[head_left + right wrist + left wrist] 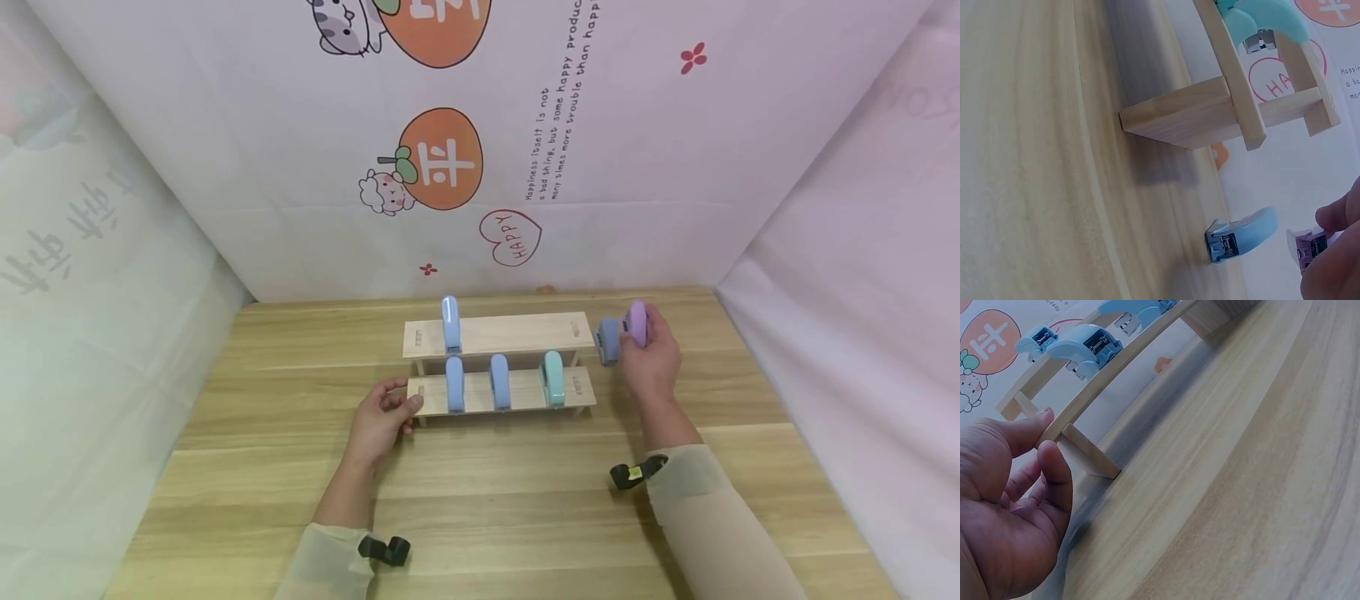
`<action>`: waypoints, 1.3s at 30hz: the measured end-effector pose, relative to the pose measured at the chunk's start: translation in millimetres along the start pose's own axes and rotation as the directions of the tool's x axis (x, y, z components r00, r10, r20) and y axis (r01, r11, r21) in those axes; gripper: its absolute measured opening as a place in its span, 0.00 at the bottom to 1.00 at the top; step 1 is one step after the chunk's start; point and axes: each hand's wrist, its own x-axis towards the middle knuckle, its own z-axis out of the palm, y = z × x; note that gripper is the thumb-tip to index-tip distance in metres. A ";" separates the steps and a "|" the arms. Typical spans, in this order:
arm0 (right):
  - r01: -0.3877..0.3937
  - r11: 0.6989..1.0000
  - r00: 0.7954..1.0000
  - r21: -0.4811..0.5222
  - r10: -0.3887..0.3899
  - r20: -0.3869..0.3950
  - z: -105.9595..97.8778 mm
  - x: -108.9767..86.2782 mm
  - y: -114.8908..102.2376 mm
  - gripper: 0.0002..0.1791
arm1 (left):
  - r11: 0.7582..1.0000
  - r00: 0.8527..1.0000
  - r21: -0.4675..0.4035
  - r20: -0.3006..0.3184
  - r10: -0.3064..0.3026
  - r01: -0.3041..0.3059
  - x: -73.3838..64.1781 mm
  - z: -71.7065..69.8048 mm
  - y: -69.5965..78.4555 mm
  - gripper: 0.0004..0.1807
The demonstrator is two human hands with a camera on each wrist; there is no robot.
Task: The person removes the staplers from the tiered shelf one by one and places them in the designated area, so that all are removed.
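A two-tier wooden rack [517,335] stands on the table. My left hand [382,418] pinches the left end of its lower front board [1094,387] between thumb and fingers. On that board stand two blue staplers [454,385] and a mint-green stapler [553,379], small and rounded. Another blue stapler [450,323] is at the left of the upper back board. Right of the rack, my right hand [651,358] holds a purple stapler [636,322], partly covered by the fingers in the right wrist view. Just left of it, a loose blue stapler [1244,234] stands on the table.
The wood-grain table [495,508] reaches back to a white printed cloth [600,242] behind the rack. Pale cloth walls also rise on the left [97,292] and right [847,275]. Short wooden legs [1179,112] support the rack's boards.
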 end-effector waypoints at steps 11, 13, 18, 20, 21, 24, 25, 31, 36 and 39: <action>-0.040 0.999 0.999 0.003 0.040 0.034 1.0 6.6 6.1 0.39 | 1.000 1.000 0.004 0.015 0.010 -0.010 -1.2 -0.6 -1.1 0.29; -0.048 0.999 0.998 0.002 0.048 0.038 1.4 7.8 8.2 0.39 | 1.000 1.000 -0.005 0.015 0.004 -0.004 -1.8 -0.6 -0.9 0.28; -0.051 0.999 0.997 -0.011 0.051 0.052 1.3 9.3 11.7 0.38 | 1.000 1.000 -0.020 0.000 0.006 -0.006 -2.2 0.0 1.8 0.28; -0.062 0.998 0.996 -0.011 0.062 0.058 0.6 9.3 12.4 0.38 | 1.000 1.000 -0.023 -0.001 0.008 -0.008 -2.1 0.2 2.9 0.28; -0.070 0.998 0.996 -0.002 0.070 0.062 0.3 9.5 13.0 0.38 | 1.000 1.000 -0.024 0.001 0.007 -0.007 -2.0 0.0 2.9 0.28; -0.092 0.995 0.993 0.022 0.090 0.074 -0.3 10.2 14.6 0.39 | 1.000 1.000 -0.019 0.010 0.005 -0.005 -2.0 -0.5 3.0 0.28; -0.097 0.995 0.993 0.026 0.094 0.076 -0.5 10.7 15.2 0.39 | 1.000 1.000 -0.019 0.011 0.004 -0.004 -2.0 -0.6 3.1 0.28; -0.113 0.993 0.990 0.025 0.110 0.087 0.0 13.0 16.1 0.39 | 1.000 1.000 -0.002 0.014 0.005 -0.005 -2.6 -1.5 3.7 0.29; -0.135 0.991 0.986 0.014 0.133 0.101 0.6 14.7 15.6 0.39 | 1.000 1.000 0.012 0.018 0.001 -0.001 -4.5 -1.3 7.6 0.29; -0.136 0.991 0.985 0.001 0.135 0.105 1.2 16.6 17.1 0.40 | 1.000 1.000 0.013 0.015 0.013 -0.013 -2.0 -1.6 4.5 0.29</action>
